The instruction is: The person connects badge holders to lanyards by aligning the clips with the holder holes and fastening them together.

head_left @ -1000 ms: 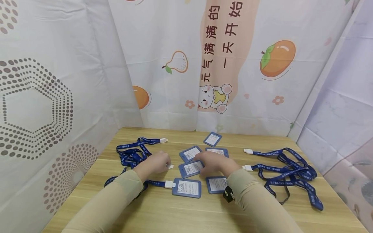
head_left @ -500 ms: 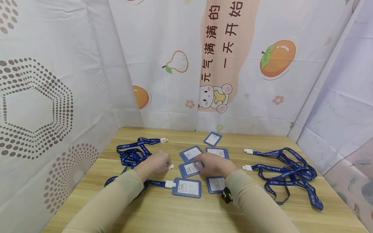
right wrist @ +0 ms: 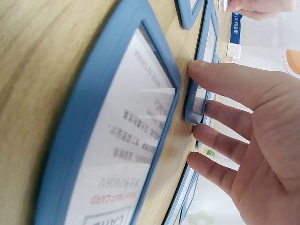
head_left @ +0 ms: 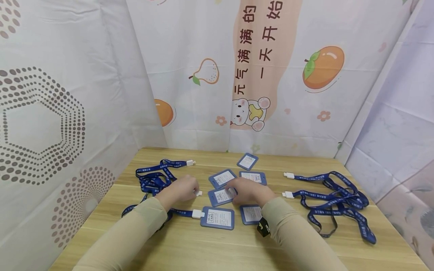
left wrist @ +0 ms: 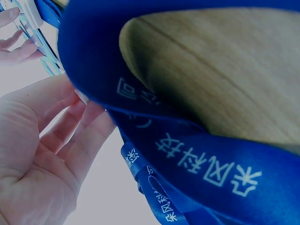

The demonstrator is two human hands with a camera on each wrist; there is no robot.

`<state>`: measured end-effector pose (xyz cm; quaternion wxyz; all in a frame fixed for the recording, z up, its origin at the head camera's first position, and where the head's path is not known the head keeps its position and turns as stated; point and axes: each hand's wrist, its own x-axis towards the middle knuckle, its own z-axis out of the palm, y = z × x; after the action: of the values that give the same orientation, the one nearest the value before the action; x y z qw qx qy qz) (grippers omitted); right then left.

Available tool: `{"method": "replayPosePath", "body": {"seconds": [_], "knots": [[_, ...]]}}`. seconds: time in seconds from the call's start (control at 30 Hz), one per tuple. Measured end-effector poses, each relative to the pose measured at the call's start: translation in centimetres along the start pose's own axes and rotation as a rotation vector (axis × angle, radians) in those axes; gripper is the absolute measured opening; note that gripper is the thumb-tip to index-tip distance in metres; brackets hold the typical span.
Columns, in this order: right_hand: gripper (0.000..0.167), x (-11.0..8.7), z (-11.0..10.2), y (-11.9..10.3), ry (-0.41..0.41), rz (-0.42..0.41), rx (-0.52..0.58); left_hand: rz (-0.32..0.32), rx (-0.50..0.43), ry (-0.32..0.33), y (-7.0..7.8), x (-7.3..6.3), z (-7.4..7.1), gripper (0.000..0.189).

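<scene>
My left hand (head_left: 184, 189) pinches the white clip (head_left: 199, 194) of a blue lanyard, its tip pointing right. Loops of this printed blue strap (left wrist: 206, 164) cross the left wrist view. My right hand (head_left: 249, 191) holds the right end of a blue-framed ID card holder (head_left: 220, 197), thumb on the near edge and fingers on the far one, as the right wrist view shows. The holder lies just right of the clip, apart from it. Closer to me, another card holder (head_left: 217, 218) lies joined to a lanyard's white clip (head_left: 197, 214).
More loose card holders lie around my right hand: one behind (head_left: 222, 178), one partly under the forearm (head_left: 251, 214), one at the back (head_left: 247, 161). Blue lanyards are heaped left (head_left: 154, 180) and right (head_left: 339, 199) on the wooden table (head_left: 210, 250). Printed curtains (head_left: 190, 120) enclose it.
My right hand and wrist have shifted very slightly to the left. The card holder behind that hand has slid a little to the right. My left hand stays in place.
</scene>
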<state>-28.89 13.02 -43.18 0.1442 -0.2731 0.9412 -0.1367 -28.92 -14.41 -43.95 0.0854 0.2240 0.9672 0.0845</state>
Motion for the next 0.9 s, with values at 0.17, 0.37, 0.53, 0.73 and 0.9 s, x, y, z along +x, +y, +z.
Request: {"method": "replayPosePath", "body": {"seconds": [0.17, 0.37, 0.53, 0.73, 0.9], "knots": [[0.05, 0.07, 0.1, 0.06, 0.002, -0.004, -0.01, -0.003, 0.01, -0.002, 0.1, -0.01, -0.07, 0.008], [0.049, 0.3, 0.43, 0.24, 0.02, -0.012, -0.03, -0.002, 0.011, 0.0, 0.15, -0.02, -0.1, 0.009], [0.049, 0.49, 0.64, 0.2, 0.042, -0.013, -0.044, -0.006, 0.006, 0.0, 0.17, -0.04, -0.07, 0.009], [0.049, 0.43, 0.68, -0.27, 0.058, 0.006, -0.073, -0.009, 0.006, -0.002, 0.19, -0.03, -0.08, 0.008], [0.046, 0.3, 0.72, -0.71, 0.077, 0.023, -0.072, -0.014, 0.013, 0.006, 0.16, 0.02, -0.03, 0.01]]}}
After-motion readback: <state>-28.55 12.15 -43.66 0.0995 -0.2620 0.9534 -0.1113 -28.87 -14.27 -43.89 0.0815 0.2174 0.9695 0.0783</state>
